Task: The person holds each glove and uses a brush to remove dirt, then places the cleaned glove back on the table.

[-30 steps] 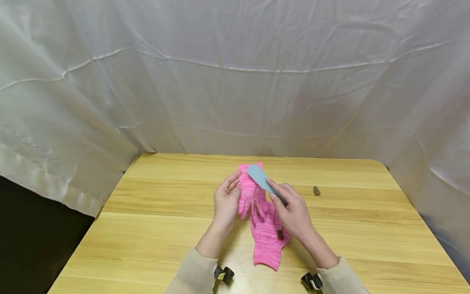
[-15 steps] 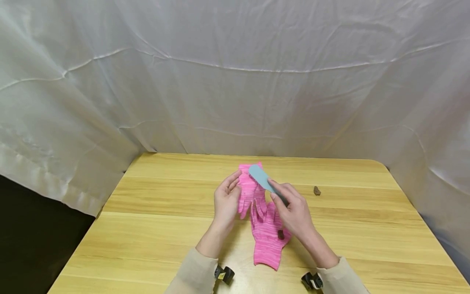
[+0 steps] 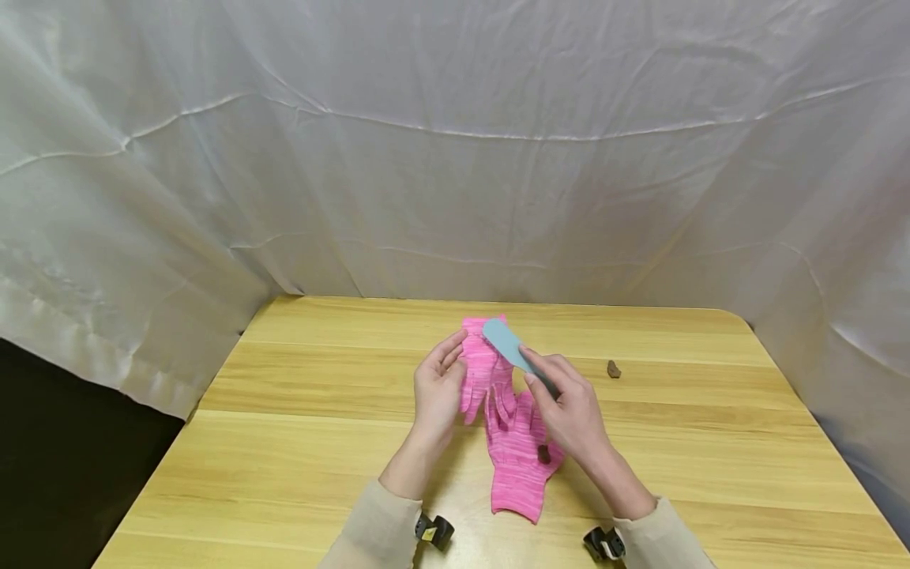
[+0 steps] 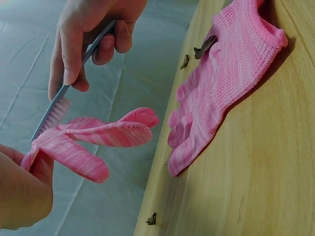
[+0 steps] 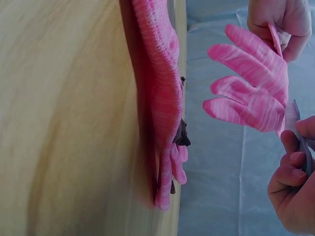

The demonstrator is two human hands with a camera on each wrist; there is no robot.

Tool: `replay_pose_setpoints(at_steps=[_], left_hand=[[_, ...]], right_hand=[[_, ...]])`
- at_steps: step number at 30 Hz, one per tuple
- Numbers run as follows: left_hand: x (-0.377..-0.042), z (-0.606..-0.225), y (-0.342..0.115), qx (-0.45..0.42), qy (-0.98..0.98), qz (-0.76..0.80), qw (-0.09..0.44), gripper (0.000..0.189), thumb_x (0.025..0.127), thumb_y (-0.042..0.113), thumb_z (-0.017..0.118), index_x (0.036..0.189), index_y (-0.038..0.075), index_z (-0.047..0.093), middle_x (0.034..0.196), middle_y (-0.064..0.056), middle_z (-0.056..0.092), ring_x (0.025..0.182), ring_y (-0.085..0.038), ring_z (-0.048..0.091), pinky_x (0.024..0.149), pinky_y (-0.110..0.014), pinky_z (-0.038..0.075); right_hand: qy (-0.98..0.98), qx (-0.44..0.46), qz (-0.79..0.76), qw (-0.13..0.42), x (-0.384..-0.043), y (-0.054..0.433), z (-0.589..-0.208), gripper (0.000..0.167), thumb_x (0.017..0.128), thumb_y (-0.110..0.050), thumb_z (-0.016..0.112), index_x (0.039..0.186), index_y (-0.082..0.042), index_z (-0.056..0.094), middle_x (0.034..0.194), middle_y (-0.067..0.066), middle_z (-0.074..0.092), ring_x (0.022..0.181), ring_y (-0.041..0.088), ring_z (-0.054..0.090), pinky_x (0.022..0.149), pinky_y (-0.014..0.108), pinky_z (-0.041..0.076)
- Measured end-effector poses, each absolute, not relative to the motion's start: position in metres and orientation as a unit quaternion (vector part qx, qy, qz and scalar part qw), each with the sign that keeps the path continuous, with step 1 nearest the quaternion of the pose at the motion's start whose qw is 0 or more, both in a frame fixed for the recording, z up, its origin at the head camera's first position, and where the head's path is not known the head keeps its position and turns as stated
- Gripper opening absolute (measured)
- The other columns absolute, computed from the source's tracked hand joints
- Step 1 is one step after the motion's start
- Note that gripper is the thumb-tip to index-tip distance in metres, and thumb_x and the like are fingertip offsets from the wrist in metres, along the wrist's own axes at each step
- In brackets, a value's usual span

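Note:
My left hand (image 3: 438, 389) grips a pink knitted glove (image 3: 479, 365) by its edge and holds it up above the table, its fingers hanging down. In my right hand (image 3: 569, 407) is a blue-grey brush (image 3: 503, 340), gripped by the handle. The brush's pale bristles (image 4: 58, 112) face the held glove and touch it near the cuff end. A second pink glove (image 3: 517, 474) lies flat on the table below, its cuff toward me. On that glove sits a dark brown clump (image 3: 543, 454).
Another brown lump (image 3: 614, 369) lies on the wooden table (image 3: 298, 474) to the right. Small dark bits (image 4: 151, 219) show on the wood in the left wrist view. A grey-white curtain (image 3: 455, 197) hangs behind the table.
The brush has shifted very slightly to the right across the held glove. Both hands keep their grips, and the lying glove and brown lumps stay in place.

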State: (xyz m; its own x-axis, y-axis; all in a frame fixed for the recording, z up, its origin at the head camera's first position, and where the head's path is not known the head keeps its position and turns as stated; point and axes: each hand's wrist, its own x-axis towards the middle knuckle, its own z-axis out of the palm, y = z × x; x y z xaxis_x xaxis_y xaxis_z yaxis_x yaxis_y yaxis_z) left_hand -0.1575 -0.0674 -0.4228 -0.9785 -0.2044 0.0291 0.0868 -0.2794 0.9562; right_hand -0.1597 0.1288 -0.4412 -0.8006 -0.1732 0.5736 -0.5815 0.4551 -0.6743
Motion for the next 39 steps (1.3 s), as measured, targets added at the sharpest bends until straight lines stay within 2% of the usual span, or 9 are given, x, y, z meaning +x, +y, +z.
replay_pose_setpoints(at_steps=[16, 26, 30, 34, 39], left_hand=[[-0.1577, -0.4248, -0.0672, 0.056, -0.599, -0.794, 0.09, 0.046, 0.097, -0.01, 0.051, 0.14, 0.001, 0.061, 0.137, -0.022, 0.065, 0.108, -0.02, 0.069, 0.084, -0.021, 0.06], [-0.1579, -0.425, -0.0674, 0.056, -0.595, -0.797, 0.088, 0.046, 0.097, -0.01, 0.05, 0.141, 0.001, 0.061, 0.137, -0.022, 0.065, 0.11, -0.022, 0.068, 0.087, -0.022, 0.06], [-0.1584, -0.4252, -0.0677, 0.063, -0.595, -0.797, 0.089, 0.047, 0.097, -0.01, 0.051, 0.141, 0.002, 0.061, 0.138, -0.021, 0.064, 0.097, -0.014, 0.067, 0.076, -0.017, 0.058], [-0.1588, -0.4264, -0.0684, 0.065, -0.594, -0.796, 0.1, 0.047, 0.096, -0.011, 0.05, 0.14, 0.0, 0.061, 0.139, -0.023, 0.063, 0.072, -0.006, 0.055, 0.058, -0.013, 0.048], [-0.1588, -0.4265, -0.0689, 0.056, -0.592, -0.797, 0.103, 0.047, 0.096, -0.011, 0.05, 0.141, -0.001, 0.06, 0.14, -0.025, 0.061, 0.062, -0.003, 0.046, 0.051, -0.012, 0.042]], right_hand=[[-0.827, 0.221, 0.47, 0.216, -0.1598, 0.1282, -0.4424, 0.045, 0.094, 0.001, 0.071, 0.137, -0.012, 0.069, 0.108, 0.004, 0.072, 0.064, 0.006, 0.05, 0.05, 0.021, 0.046], [-0.826, 0.206, 0.477, 0.218, -0.1598, 0.1274, -0.4425, 0.043, 0.094, 0.001, 0.07, 0.135, -0.013, 0.07, 0.106, 0.003, 0.072, 0.063, 0.007, 0.051, 0.048, 0.021, 0.045], [-0.825, 0.2, 0.48, 0.22, -0.1594, 0.1274, -0.4414, 0.044, 0.093, 0.002, 0.07, 0.135, -0.012, 0.07, 0.104, 0.003, 0.072, 0.063, 0.007, 0.052, 0.048, 0.021, 0.045], [-0.816, 0.195, 0.493, 0.231, -0.1593, 0.1271, -0.4407, 0.044, 0.093, 0.005, 0.07, 0.134, -0.01, 0.07, 0.099, 0.003, 0.071, 0.067, 0.007, 0.056, 0.049, 0.019, 0.048], [-0.795, 0.246, 0.499, 0.241, -0.1593, 0.124, -0.4402, 0.045, 0.092, 0.007, 0.07, 0.136, -0.006, 0.069, 0.104, 0.005, 0.072, 0.069, 0.007, 0.054, 0.052, 0.018, 0.047]])
